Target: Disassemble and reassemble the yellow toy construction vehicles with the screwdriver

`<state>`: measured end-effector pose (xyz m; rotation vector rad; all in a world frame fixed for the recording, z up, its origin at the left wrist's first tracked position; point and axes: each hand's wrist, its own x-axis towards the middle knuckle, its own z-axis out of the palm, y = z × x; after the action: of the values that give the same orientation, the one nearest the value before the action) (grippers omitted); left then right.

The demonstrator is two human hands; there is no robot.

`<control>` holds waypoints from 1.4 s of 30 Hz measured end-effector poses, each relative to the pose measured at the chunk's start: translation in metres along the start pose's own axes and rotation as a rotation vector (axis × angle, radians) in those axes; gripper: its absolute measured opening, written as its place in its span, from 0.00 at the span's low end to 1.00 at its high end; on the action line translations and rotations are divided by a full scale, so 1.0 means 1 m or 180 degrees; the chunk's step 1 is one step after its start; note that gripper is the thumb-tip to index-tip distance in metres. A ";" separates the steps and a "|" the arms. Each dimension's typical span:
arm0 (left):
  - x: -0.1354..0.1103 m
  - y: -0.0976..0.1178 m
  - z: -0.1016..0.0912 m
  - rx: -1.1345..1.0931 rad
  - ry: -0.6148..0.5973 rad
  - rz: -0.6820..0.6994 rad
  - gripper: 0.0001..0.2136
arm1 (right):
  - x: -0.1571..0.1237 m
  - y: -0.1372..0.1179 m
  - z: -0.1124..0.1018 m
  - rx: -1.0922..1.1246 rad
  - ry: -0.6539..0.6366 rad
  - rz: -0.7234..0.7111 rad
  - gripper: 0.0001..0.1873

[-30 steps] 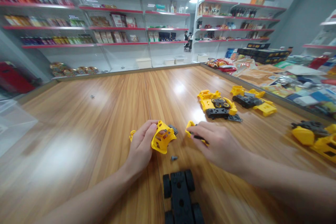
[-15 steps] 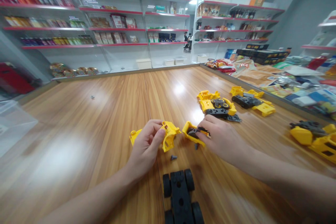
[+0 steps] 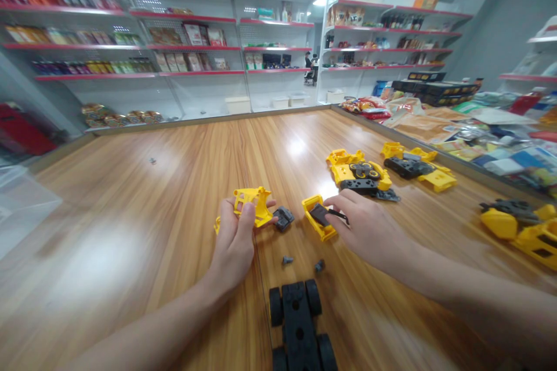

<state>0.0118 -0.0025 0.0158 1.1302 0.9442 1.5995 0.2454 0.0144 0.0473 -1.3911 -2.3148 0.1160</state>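
My left hand (image 3: 237, 232) is closed around a yellow toy truck shell (image 3: 256, 206) with window openings. By its fingertips sits a small dark grey plastic part (image 3: 284, 218). My right hand (image 3: 359, 214) pinches a thin black piece (image 3: 338, 215) at the edge of a yellow tray-shaped truck part (image 3: 325, 235). A dark flat panel (image 3: 321, 214) shows inside that part. One grey toy screw (image 3: 287, 260) and a second grey screw (image 3: 319, 266) lie on the table. Nearest me is a black wheeled chassis (image 3: 299, 324).
Part-built yellow and black toy vehicles (image 3: 359, 171) stand at the right, with another (image 3: 418, 167) behind and one (image 3: 522, 232) at the far right. A tiny grey piece (image 3: 152, 160) lies far left. A clear bin (image 3: 26, 203) is at the left edge; packaged goods (image 3: 435, 122) lie beyond the right edge.
My left hand has shifted left and turned the yellow shell, and the dark grey part now shows beside it. The second screw has come nearer the chassis. My right hand has barely moved.
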 end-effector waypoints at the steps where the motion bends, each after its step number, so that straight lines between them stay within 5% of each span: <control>1: -0.001 0.000 0.000 0.0170 -0.0058 -0.0026 0.11 | 0.000 0.000 0.000 -0.0021 0.0050 0.0003 0.07; 6: -0.006 0.001 -0.004 0.1345 -0.0242 0.0202 0.15 | -0.003 -0.003 0.001 0.0422 0.0150 -0.0606 0.11; 10: -0.007 0.001 -0.004 0.1869 -0.0422 0.0266 0.15 | -0.008 -0.009 0.006 0.0579 -0.0236 -0.1223 0.16; 14: -0.005 0.003 -0.001 0.2170 -0.0746 0.0065 0.11 | -0.011 -0.013 0.012 0.0433 -0.0668 -0.1193 0.20; 18: -0.005 0.007 0.000 0.2459 -0.1028 -0.0014 0.10 | -0.009 -0.011 0.016 0.0336 -0.0570 -0.0900 0.16; 26: -0.008 0.012 0.002 0.2441 -0.1430 0.0113 0.08 | -0.009 -0.008 0.023 0.0140 -0.0411 -0.0926 0.22; 31: -0.006 0.005 0.000 0.1959 -0.1180 -0.0104 0.09 | -0.007 -0.011 0.020 0.0195 -0.0452 -0.0911 0.15; 36: -0.005 0.001 -0.001 0.1671 -0.0788 -0.0188 0.10 | -0.007 -0.013 0.019 0.0207 -0.0370 -0.1213 0.20; 42: -0.004 0.003 -0.001 0.1258 -0.0793 -0.0424 0.11 | -0.007 -0.012 0.019 0.0145 -0.0300 -0.1233 0.13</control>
<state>0.0107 -0.0075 0.0170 1.4642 1.1702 1.1601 0.2306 0.0051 0.0319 -0.9105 -2.5945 0.1168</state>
